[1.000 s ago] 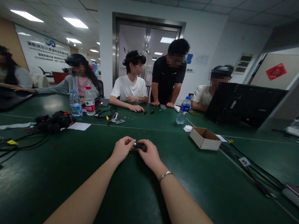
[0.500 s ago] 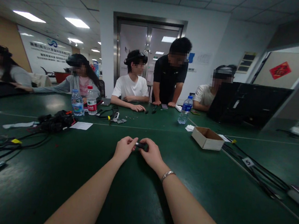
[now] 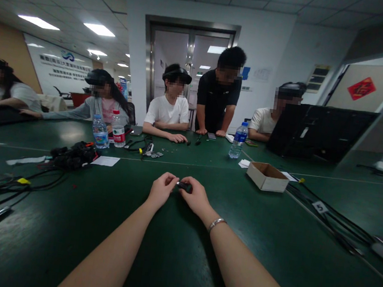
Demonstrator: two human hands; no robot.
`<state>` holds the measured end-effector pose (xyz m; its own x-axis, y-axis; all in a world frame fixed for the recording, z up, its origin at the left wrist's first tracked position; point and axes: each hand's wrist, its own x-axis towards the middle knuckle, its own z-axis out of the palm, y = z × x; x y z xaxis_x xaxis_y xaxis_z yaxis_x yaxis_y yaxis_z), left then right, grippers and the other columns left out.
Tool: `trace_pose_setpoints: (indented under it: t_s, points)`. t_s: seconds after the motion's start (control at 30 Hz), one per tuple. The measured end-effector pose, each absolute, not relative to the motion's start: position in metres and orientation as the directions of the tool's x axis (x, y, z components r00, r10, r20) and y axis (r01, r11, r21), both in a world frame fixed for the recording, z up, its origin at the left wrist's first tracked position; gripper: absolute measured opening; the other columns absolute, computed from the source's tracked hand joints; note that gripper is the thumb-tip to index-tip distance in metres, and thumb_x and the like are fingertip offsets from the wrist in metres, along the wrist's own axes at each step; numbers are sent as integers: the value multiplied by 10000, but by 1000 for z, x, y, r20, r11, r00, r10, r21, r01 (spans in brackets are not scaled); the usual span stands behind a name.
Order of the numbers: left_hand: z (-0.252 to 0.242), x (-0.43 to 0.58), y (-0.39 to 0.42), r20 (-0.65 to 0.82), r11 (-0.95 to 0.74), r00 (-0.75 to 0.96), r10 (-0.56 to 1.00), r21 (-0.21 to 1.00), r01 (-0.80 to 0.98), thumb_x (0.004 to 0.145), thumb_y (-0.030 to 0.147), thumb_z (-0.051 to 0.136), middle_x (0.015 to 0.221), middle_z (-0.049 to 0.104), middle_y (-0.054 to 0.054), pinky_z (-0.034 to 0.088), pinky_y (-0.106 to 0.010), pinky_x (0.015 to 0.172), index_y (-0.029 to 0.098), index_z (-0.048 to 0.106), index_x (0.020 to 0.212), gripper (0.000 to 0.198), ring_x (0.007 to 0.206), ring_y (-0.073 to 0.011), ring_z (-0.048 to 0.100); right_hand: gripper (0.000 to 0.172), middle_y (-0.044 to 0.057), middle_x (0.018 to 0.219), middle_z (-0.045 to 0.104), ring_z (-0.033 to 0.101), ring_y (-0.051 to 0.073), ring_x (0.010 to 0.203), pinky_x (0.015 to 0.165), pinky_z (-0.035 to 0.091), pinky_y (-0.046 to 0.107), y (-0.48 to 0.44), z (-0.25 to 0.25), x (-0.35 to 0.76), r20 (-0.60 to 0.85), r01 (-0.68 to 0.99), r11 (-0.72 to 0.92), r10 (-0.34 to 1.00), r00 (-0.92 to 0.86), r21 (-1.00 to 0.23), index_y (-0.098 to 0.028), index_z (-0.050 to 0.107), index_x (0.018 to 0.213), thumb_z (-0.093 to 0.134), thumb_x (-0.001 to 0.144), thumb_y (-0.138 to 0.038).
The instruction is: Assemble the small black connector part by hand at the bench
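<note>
My left hand (image 3: 160, 189) and my right hand (image 3: 196, 196) meet at the middle of the green table (image 3: 171, 253), both pinching a small black object (image 3: 183, 186) between their fingertips. The object is short and dark with a pale end toward my left hand; I cannot make out what it is. A silver bracelet (image 3: 215, 223) circles my right wrist. Both forearms stretch out over the tabletop toward the hands.
An open cardboard box (image 3: 267, 176) sits to the right, with cables (image 3: 328, 221) and a tag marked 5 (image 3: 319, 206) beyond. A black bundle of gear (image 3: 71, 154) and wires lie left. Water bottles (image 3: 101, 131) and several seated people line the far side; one person stands.
The view has shifted slightly. My hands stay together on the small black object, with fingers adjusting a little around it.
</note>
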<state>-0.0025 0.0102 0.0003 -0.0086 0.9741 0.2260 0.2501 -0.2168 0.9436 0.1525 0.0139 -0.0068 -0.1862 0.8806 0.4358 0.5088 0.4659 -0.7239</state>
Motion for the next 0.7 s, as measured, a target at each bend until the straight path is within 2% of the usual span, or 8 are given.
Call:
trace_pose_setpoints:
  t_s: [0.23,0.4,0.57,0.7]
  points:
    - [4,-2,9,225,-223,11,974,960,171,751,369,615,879,654,-58,491,-234,599,170,621,904,251,781,-166,612,206,20,941,630,571,174,855,770,443,303,12,-5,153,400,492,428,901,-166,-758,-198,615,937,627,733,-171]
    - [-6,-1,16,196,-193,-32,980,978,72,740,330,648,920,652,-71,484,-215,564,188,546,1084,386,797,-172,627,213,19,943,637,580,173,857,771,451,303,16,-11,153,402,463,429,901,-162,-776,-197,616,958,614,746,-206]
    - [-16,-2,20,223,-222,-12,975,973,61,763,340,633,970,655,-79,480,-219,582,193,533,1095,377,804,-168,635,253,27,992,638,582,176,892,805,456,309,19,-12,153,427,452,468,883,-196,-760,-210,630,992,605,742,-188]
    - [-17,-1,19,267,-267,7,964,963,47,766,326,632,1005,661,-91,498,-256,675,183,537,1090,367,867,-179,640,234,28,987,641,581,180,908,828,451,315,18,-9,153,422,458,465,884,-200,-757,-212,635,984,600,754,-188]
